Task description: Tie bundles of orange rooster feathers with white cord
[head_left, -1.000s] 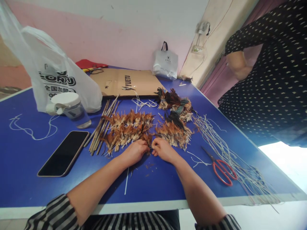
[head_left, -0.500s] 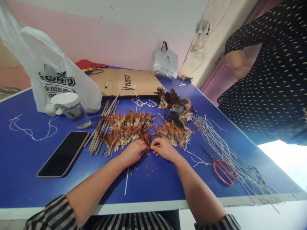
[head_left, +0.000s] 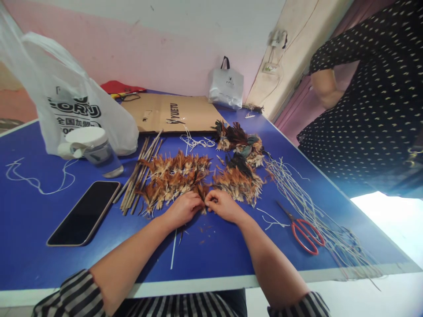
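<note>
Rows of brown and orange feathers (head_left: 176, 174) lie in the middle of the blue table. At their lower right end, my left hand (head_left: 187, 206) has its fingers closed on a small feather bunch (head_left: 202, 191). Fingertips of my right hand (head_left: 222, 204) are pinched together at the same bunch, almost touching the left fingers. What the right fingertips pinch is too small to make out. Just beyond my right hand is another pile of orange feathers (head_left: 239, 182), with darker feather bunches (head_left: 243, 141) behind it.
Thin sticks (head_left: 140, 176), a phone (head_left: 84, 213), a lidded jug (head_left: 99, 152) and a white plastic bag (head_left: 82, 101) stand left. Red-handled scissors (head_left: 307, 235) and loose cords (head_left: 317, 215) lie right. Flat cardboard (head_left: 194, 114) is behind. A person (head_left: 370, 88) stands at the right edge.
My right hand has shifted slightly left, closer to the left fingertips. The whole view has moved a little; the feathers and tools lie as before.
</note>
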Motion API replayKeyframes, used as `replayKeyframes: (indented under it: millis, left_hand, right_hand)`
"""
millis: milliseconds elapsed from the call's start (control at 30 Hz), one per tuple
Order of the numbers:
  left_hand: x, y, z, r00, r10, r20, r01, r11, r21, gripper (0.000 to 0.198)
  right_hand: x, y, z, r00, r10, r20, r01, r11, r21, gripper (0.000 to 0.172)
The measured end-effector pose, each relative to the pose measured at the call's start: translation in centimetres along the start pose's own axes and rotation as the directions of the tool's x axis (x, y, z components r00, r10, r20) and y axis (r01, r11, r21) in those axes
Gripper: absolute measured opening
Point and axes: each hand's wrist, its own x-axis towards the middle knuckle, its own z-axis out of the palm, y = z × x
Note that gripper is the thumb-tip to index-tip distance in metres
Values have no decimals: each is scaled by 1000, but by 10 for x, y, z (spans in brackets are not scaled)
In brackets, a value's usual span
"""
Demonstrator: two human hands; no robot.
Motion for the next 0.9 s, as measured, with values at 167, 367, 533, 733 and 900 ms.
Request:
replayKeyframes:
  millis: [167, 367, 533, 733, 900]
  left_hand:
    - [-4, -1, 0, 983, -160, -92, 157, 987, -45, 4]
    - [-6, -1, -2, 980, -156, -123, 148, 987, -65, 8]
    - [-8, 1, -5, 974, -217, -61, 210, 972, -106, 7]
    - [-9, 5, -13, 963, -268, 29, 262, 956, 134, 14]
    - [-9, 8, -15, 954, -296, 49, 290, 952, 100, 17]
  right_hand:
    - [1, 6, 2, 995, 101, 17, -102, 993, 56, 5]
    - [1, 5, 3, 992, 128, 22, -129, 989, 67, 6]
    - [0, -1, 2, 991, 135, 19, -136, 989, 53, 5]
    - [0, -2, 1, 994, 111, 17, -111, 994, 21, 6]
    - [1, 0, 1, 996, 92, 20, -92, 996, 1, 7]
